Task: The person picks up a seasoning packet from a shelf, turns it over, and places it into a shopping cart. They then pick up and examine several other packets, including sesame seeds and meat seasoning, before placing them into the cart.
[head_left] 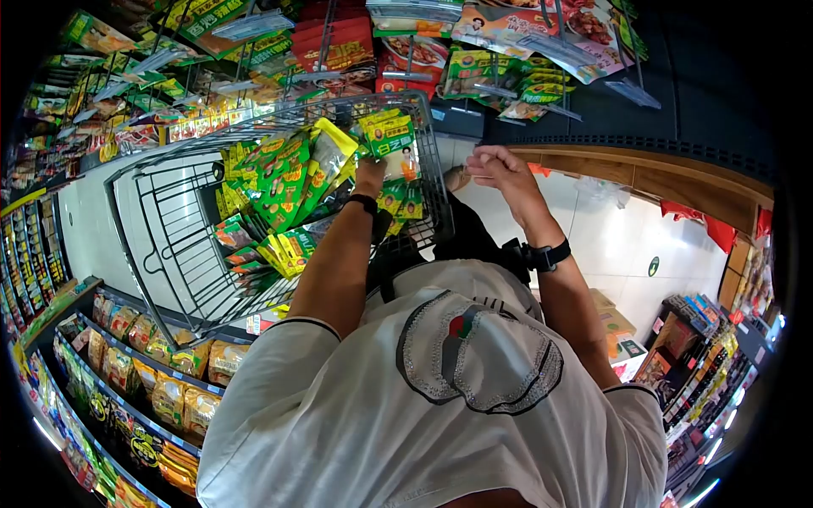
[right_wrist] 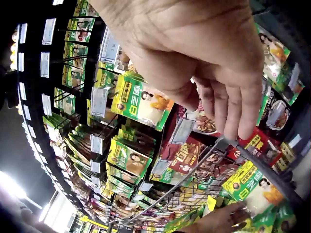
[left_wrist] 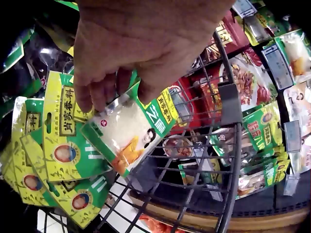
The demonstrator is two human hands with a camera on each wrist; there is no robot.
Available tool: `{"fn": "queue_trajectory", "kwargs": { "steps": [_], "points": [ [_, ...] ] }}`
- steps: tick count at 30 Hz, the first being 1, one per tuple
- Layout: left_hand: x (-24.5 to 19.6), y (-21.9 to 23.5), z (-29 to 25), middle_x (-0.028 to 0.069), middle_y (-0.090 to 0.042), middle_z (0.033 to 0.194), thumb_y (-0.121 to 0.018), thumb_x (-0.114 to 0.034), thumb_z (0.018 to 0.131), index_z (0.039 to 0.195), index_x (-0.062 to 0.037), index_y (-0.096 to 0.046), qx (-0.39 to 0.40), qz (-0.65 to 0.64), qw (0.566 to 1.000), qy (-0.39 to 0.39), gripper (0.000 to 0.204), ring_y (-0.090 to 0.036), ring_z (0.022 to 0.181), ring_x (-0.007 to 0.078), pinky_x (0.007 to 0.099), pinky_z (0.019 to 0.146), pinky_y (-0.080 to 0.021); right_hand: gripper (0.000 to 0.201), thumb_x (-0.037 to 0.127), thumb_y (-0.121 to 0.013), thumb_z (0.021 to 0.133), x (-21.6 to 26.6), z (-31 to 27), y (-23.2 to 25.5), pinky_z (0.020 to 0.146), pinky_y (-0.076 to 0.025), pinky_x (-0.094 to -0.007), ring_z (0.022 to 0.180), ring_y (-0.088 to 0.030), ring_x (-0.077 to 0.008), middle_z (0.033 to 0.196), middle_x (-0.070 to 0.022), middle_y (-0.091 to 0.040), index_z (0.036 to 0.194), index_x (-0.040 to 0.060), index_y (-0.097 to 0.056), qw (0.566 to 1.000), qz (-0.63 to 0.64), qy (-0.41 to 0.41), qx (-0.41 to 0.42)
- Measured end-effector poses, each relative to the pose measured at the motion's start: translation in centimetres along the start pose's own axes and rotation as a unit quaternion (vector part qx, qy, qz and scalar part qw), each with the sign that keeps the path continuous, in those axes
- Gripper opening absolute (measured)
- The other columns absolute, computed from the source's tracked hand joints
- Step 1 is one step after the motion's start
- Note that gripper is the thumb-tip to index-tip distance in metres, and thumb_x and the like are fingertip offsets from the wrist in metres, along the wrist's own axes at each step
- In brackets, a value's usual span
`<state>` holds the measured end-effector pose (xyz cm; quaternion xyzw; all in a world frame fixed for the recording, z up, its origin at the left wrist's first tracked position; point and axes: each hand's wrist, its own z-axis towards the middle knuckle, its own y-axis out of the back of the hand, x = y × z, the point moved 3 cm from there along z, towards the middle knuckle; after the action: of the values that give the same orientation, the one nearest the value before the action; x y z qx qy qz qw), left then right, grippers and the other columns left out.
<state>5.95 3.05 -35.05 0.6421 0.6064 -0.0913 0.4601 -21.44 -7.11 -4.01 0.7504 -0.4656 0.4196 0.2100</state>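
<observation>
My left hand (head_left: 370, 176) pinches a green-and-yellow packet of white sesame seeds (head_left: 400, 161) by its upper edge, inside the shopping cart (head_left: 430, 182). In the left wrist view, the left hand's (left_wrist: 141, 46) fingers curl over the top of the packet (left_wrist: 127, 131), whose clear window shows pale contents. More seasoning packets (left_wrist: 73, 141) lie close beside it. Off the cart's right side, my right hand (head_left: 510, 179) is raised with loosely extended fingers and holds nothing. In the right wrist view, the right hand (right_wrist: 199, 68) appears in front of hanging packets.
Packets in green, yellow and clear wrap (head_left: 284, 182) are heaped in the cart. A rack of hanging packets (head_left: 334, 42) runs along the far side, above a wooden ledge (head_left: 610, 165). Shelves of bagged goods (head_left: 127, 356) stand at lower left. Cardboard boxes (head_left: 614, 326) sit at right.
</observation>
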Motion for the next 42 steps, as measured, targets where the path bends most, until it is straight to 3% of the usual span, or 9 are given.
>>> {"fn": "queue_trajectory", "kwargs": {
  "steps": [6, 13, 14, 17, 25, 30, 34, 37, 42],
  "points": [
    [-2.0, 0.9, -1.7, 0.0237, -0.069, 0.095, -0.069, -0.029, 0.081, 0.103, 0.0017, -0.065, -0.024, -0.002, 1.000, 0.005, 0.038, -0.066, 0.093, 0.0400, 0.0453, 0.081, -0.052, 0.029, 0.025, -0.052, 0.102, -0.1, 0.1, 0.0, 0.088, -0.051, -0.0303, 0.102, -0.066, -0.0193, 0.113, -0.0115, -0.067, 0.120, 0.0029, -0.059, 1.000, -0.001, -0.009, 0.009],
    [-7.6, 0.8, -4.6, 0.0191, -0.062, 0.094, -0.063, -0.034, 0.093, 0.121, -0.0009, -0.054, 0.063, 0.021, 0.998, 0.001, 0.044, -0.058, 0.080, 0.0381, 0.0535, 0.068, -0.045, 0.028, 0.024, -0.052, 0.101, 0.7, 0.0, -0.9, 0.088, -0.051, -0.0303, 0.101, -0.066, -0.0182, 0.111, -0.0109, -0.067, 0.118, 0.0029, -0.059, 1.000, -0.009, -0.021, 0.021],
    [-8.6, 0.9, -4.8, 0.0206, -0.064, 0.092, -0.056, -0.018, 0.093, 0.103, 0.0008, -0.058, 0.049, 0.099, 0.994, -0.006, 0.021, -0.062, 0.083, 0.0395, 0.0502, 0.069, -0.048, 0.028, 0.024, -0.052, 0.101, 0.7, 0.0, -1.0, 0.088, -0.051, -0.0303, 0.101, -0.066, -0.0181, 0.111, -0.0108, -0.067, 0.118, 0.0029, -0.060, 0.999, -0.010, -0.020, 0.026],
    [-9.2, 1.1, -4.8, 0.0241, -0.062, 0.088, -0.055, -0.018, 0.093, 0.102, 0.0015, -0.057, 0.002, 0.076, 0.996, -0.038, 0.022, -0.062, 0.080, 0.0400, 0.0498, 0.065, -0.046, 0.028, 0.024, -0.052, 0.101, 1.1, -0.1, -1.4, 0.088, -0.051, -0.0304, 0.101, -0.066, -0.0184, 0.111, -0.0114, -0.067, 0.118, 0.0023, -0.059, 0.999, -0.030, -0.020, 0.025],
    [-15.0, 11.3, -10.8, 0.0052, -0.042, 0.065, -0.058, -0.018, 0.092, 0.080, -0.0048, -0.045, 0.016, -0.194, 0.964, -0.183, 0.022, -0.040, 0.060, 0.0160, 0.0346, 0.056, -0.037, 0.040, 0.031, -0.060, 0.097, 0.4, 1.4, -3.3, 0.088, -0.050, -0.0312, 0.105, -0.062, -0.0196, 0.115, -0.0133, -0.065, 0.122, -0.0001, -0.058, 0.994, -0.102, 0.022, 0.040],
    [-19.1, 16.2, -16.1, -0.0040, -0.052, 0.072, -0.058, -0.019, 0.095, 0.085, -0.0110, -0.052, 0.057, -0.417, 0.901, -0.100, 0.014, -0.044, 0.056, 0.0049, 0.0227, 0.052, -0.039, 0.047, 0.034, -0.067, 0.092, 2.0, 1.6, -7.2, 0.091, -0.043, -0.0277, 0.103, -0.058, -0.0139, 0.114, -0.0079, -0.063, 0.124, 0.0004, -0.056, 0.987, -0.127, 0.075, 0.056],
    [-21.0, 17.6, -17.6, -0.0069, -0.049, 0.071, -0.058, -0.021, 0.097, 0.092, -0.0119, -0.056, 0.048, -0.510, 0.854, -0.092, 0.011, -0.042, 0.055, 0.0020, 0.0188, 0.049, -0.034, 0.028, 0.022, -0.062, 0.096, 4.4, 0.8, -10.0, 0.078, -0.047, -0.0241, 0.089, -0.060, -0.0082, 0.097, -0.0020, -0.065, 0.115, 0.0018, -0.059, 0.990, -0.080, 0.069, 0.094],
    [-21.3, 18.9, -18.2, -0.0059, -0.058, 0.078, -0.058, -0.020, 0.098, 0.096, -0.0134, -0.055, 0.076, -0.531, 0.834, -0.127, 0.008, -0.053, 0.059, 0.0043, 0.0208, 0.053, -0.046, 0.024, 0.020, -0.061, 0.096, 6.2, 0.1, -11.2, 0.066, -0.052, -0.0258, 0.084, -0.060, -0.0071, 0.094, -0.0018, -0.064, 0.114, 0.0032, -0.061, 0.991, -0.050, 0.072, 0.104],
    [-22.3, 18.5, -19.0, 0.0048, -0.062, 0.099, -0.047, -0.029, 0.103, 0.109, -0.0091, -0.054, 0.077, -0.563, 0.812, -0.132, 0.021, -0.062, 0.085, 0.0145, 0.0307, 0.076, -0.054, 0.028, 0.018, -0.061, 0.095, 7.7, -0.1, -11.9, 0.075, -0.055, -0.0292, 0.086, -0.062, -0.0084, 0.094, -0.0026, -0.064, 0.117, 0.0015, -0.060, 0.966, -0.139, 0.208, 0.071]
  ]
}}
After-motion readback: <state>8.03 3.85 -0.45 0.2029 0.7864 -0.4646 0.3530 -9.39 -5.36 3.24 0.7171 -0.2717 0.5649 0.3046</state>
